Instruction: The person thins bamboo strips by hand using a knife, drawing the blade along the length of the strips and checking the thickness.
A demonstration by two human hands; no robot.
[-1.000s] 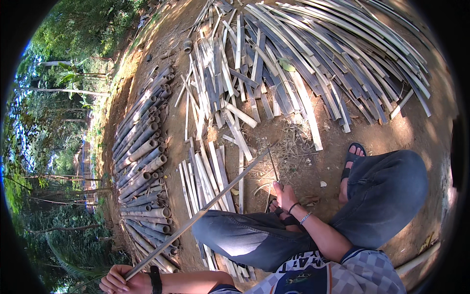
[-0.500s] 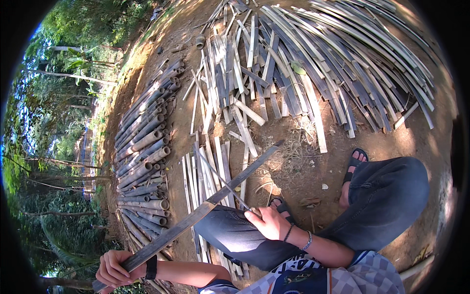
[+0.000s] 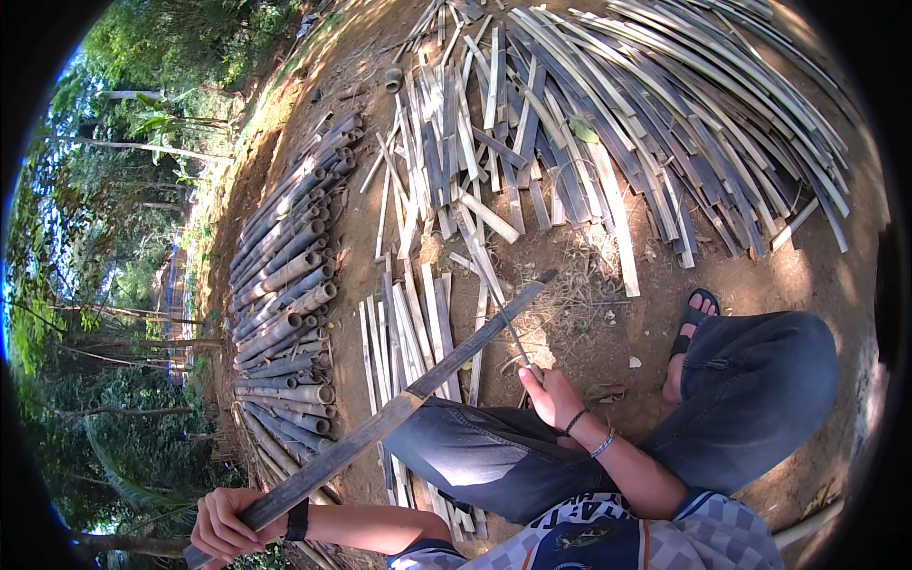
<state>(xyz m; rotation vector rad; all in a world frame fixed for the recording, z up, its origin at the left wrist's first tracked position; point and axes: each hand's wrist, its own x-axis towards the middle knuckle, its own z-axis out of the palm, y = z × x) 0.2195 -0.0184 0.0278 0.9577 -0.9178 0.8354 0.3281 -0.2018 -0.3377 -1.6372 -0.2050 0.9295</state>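
A long dark bamboo strip (image 3: 332, 461) runs slantwise from the lower left up to the middle, crossing above my left thigh. My left hand (image 3: 231, 524) is wrapped around its lower end. My right hand (image 3: 554, 397) is closed on a knife (image 3: 514, 339) with a long, narrow blade; the handle is hidden in the fist. The blade points up and left, its far part close to the strip's upper end. Whether blade and strip touch, I cannot tell.
Split bamboo strips (image 3: 418, 318) lie beside my left leg. A large fan of strips (image 3: 655, 142) spreads across the ground ahead. Stacked bamboo poles (image 3: 285, 294) are at the left, with trees beyond. My sandalled foot (image 3: 693, 318) rests on the dirt, among shavings (image 3: 579, 294).
My right hand has moved right and slightly up with the knife, whose blade now stands steeper and nearer the strip's upper end. My left hand keeps its hold, nearly still.
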